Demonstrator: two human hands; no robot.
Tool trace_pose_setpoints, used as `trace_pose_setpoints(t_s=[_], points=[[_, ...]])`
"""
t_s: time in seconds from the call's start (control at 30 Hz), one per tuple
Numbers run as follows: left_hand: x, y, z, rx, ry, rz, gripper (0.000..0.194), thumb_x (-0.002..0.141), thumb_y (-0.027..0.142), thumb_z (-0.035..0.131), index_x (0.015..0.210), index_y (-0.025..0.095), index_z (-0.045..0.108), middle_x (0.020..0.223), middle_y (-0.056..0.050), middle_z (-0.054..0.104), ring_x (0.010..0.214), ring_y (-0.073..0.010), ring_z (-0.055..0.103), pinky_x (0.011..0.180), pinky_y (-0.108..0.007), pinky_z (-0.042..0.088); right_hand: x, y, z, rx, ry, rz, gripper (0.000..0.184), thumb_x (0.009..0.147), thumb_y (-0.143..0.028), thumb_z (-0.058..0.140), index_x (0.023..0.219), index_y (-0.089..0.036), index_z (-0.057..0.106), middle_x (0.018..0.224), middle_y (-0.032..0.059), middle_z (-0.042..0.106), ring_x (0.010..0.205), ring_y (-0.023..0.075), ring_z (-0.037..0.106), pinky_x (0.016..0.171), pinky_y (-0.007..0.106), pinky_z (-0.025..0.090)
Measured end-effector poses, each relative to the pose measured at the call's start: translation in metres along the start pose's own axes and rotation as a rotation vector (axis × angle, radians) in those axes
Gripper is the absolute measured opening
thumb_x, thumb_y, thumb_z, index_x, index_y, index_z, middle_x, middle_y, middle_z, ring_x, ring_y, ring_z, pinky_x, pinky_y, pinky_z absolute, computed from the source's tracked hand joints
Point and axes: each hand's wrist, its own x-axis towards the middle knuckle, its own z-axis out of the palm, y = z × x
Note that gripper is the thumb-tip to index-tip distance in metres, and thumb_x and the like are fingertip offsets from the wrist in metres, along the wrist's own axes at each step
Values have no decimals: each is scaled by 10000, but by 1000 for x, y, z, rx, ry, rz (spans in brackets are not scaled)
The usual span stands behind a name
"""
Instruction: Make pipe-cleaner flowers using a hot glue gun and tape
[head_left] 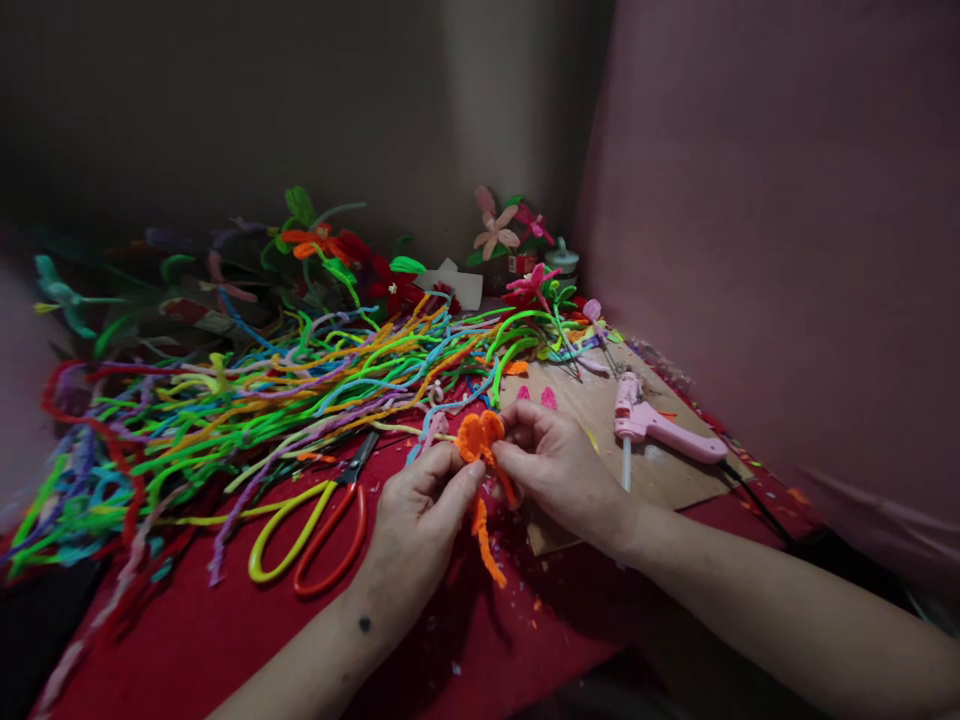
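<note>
An orange pipe cleaner, bent into rounded petal loops with loose ends hanging down, is held between both hands above the red cloth. My left hand pinches its left side between thumb and fingers. Closed on the right side of the same piece is my right hand, its fingertips partly hiding the loops. Scissors with one yellow and one red handle lie just left of my left hand. To the right of my right hand, a pink glue gun rests on a brown board.
Many colourful pipe cleaners spread in a heap across the left and middle of the red-covered table. Finished fuzzy flowers stand along the back wall. A dark cord runs from the glue gun to the right. Two small pink pieces lie on the board.
</note>
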Motion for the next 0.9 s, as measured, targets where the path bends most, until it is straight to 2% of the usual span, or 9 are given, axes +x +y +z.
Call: trace_pose_setpoints(t_s=[0.13,0.3,0.43,0.63,0.73,0.9], points=[[0,0,1,-9,-5,0,213,803,312,560,651,166,585,603,32,468,568,-101,389,528,-209,325,0,0,1,54,-17,25,106,725,-151,509,827,-177,522,592,-58,516,435,53,406,415,182,304],[2,0,1,-33,-19,-5,200,805,311,567,673,165,604,619,34,479,580,-97,396,536,-201,330,0,-2,1,70,-23,-10,89,729,-130,513,805,-166,542,659,-44,548,494,49,436,483,180,361],[2,0,1,-85,-47,-16,190,798,303,572,691,161,638,640,21,536,592,-104,430,544,-202,346,-1,-2,2,112,-35,26,66,736,-138,524,793,-161,548,638,-51,540,459,41,419,450,176,348],[3,2,2,-62,-24,-44,200,772,327,588,689,153,642,652,10,559,624,-124,457,584,-220,375,0,-3,4,194,-23,67,82,717,-173,579,798,-167,566,677,-29,583,514,59,496,454,169,388],[3,1,1,-43,-9,-35,218,776,337,584,662,157,626,614,23,520,589,-113,427,559,-216,359,-2,-5,3,230,-39,117,138,712,-212,604,837,-158,578,669,-24,589,492,62,510,443,177,402],[4,0,1,-45,-9,-46,247,784,357,569,633,164,593,624,7,557,586,-122,449,554,-227,370,-6,-6,-2,396,-110,229,235,645,-243,676,843,-148,592,639,-29,602,451,73,540,462,207,431]])
